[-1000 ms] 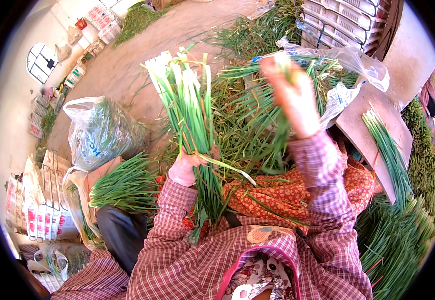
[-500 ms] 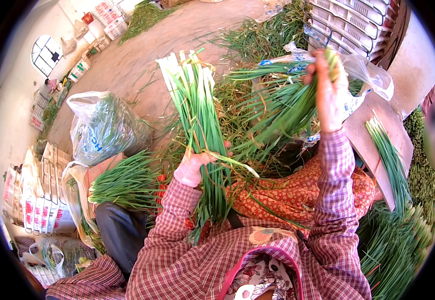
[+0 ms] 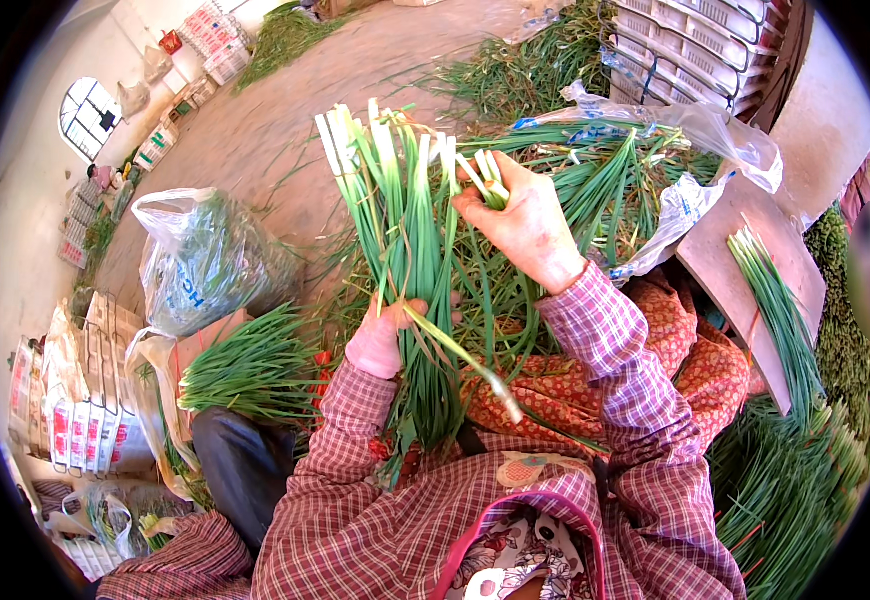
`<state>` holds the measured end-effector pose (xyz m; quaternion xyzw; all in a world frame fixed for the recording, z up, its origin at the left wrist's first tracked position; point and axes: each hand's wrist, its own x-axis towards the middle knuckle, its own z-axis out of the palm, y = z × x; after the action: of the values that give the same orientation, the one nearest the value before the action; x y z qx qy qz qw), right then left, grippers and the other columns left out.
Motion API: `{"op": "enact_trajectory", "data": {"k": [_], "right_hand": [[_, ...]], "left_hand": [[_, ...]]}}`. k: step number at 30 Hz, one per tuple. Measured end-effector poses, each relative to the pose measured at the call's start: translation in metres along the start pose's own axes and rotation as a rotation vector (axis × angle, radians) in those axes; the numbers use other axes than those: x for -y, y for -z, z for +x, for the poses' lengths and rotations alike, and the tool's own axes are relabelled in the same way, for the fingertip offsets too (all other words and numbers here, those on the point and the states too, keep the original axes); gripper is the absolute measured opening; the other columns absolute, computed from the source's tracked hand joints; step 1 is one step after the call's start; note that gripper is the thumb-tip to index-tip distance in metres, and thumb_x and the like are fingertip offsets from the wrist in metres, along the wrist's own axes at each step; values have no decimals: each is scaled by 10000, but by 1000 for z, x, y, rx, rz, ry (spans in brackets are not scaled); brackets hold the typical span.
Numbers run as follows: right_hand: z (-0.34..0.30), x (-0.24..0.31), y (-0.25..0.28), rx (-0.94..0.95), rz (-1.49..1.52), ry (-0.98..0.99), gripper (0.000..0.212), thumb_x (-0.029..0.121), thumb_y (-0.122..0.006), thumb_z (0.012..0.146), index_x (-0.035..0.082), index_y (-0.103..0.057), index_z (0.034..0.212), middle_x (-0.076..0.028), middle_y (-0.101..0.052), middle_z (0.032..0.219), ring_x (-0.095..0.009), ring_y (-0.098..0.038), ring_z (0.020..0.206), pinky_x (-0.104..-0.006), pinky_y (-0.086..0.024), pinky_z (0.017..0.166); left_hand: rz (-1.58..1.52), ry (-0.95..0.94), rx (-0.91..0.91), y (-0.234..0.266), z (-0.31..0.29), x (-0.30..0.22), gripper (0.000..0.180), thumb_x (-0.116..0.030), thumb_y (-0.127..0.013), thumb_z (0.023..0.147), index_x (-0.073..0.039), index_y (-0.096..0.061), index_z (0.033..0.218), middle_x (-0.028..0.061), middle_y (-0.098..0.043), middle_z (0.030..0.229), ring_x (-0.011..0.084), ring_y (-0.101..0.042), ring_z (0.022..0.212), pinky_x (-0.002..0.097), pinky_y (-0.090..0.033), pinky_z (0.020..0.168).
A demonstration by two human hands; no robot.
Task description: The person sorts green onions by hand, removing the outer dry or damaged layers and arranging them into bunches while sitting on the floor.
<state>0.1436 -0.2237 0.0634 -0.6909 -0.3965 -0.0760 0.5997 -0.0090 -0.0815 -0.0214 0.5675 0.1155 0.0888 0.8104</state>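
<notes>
My left hand [image 3: 383,338] is closed round a thick bunch of garlic chives [image 3: 420,235], white ends up and green leaves hanging toward my lap. One yellowed stalk [image 3: 470,365] sticks out sideways from that grip. In my right hand [image 3: 535,228], fingers pinch a few more garlic chive stalks [image 3: 488,180] near their white ends, right beside the top of the bunch; their leaves hang below the hand. Beyond the right hand, loose garlic chives [image 3: 610,185] lie on an open plastic bag [image 3: 690,210].
A tied plastic bag of greens [image 3: 210,265] stands left, near a cut bundle of chives [image 3: 250,365]. On the right, a board [image 3: 720,250] bears another bundle [image 3: 780,310], beside a large green heap [image 3: 785,490]. Stacked crates [image 3: 685,50] rise at far right; trimmings [image 3: 525,80] litter the floor.
My right hand has come left and down from above the open plastic bag to the top of the bunch, carrying stalks. The left hand holds its bunch in nearly the same place.
</notes>
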Motion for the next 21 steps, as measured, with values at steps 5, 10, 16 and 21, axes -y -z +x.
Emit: {"op": "enact_trajectory", "data": {"k": [5,10,16,21], "right_hand": [[1,-12,9,-12,-52,54,188,120,-606,718,12,-573,869,-184,-596,709,-336,-607,655,-355,-467,577],[0,-11,7,112,152,-70,209,185,-648,755,23,-582,869,-178,-609,735,-312,-614,659,-348,-466,594],[-4,-11,8,143,9,-46,227,191,-643,784,34,-570,930,-160,-631,777,-317,-629,711,-364,-472,615],[0,-7,21,110,80,-110,201,169,-614,817,38,-566,961,-113,-633,824,-160,-605,737,-288,-478,655]], "left_hand": [[-17,-12,5,-16,2,-9,568,-311,-721,639,-9,-539,1084,101,-598,897,219,-587,741,326,-497,672],[280,10,-140,-17,-6,-18,482,-289,-640,650,-39,-582,1058,57,-605,865,167,-566,749,302,-469,689],[251,-12,-149,-21,-8,-17,415,-330,-619,700,-57,-604,1011,52,-615,869,175,-572,806,323,-462,765],[531,-91,-96,23,-13,-1,359,-365,-564,784,-73,-623,983,77,-628,908,197,-577,857,325,-462,795]]}}
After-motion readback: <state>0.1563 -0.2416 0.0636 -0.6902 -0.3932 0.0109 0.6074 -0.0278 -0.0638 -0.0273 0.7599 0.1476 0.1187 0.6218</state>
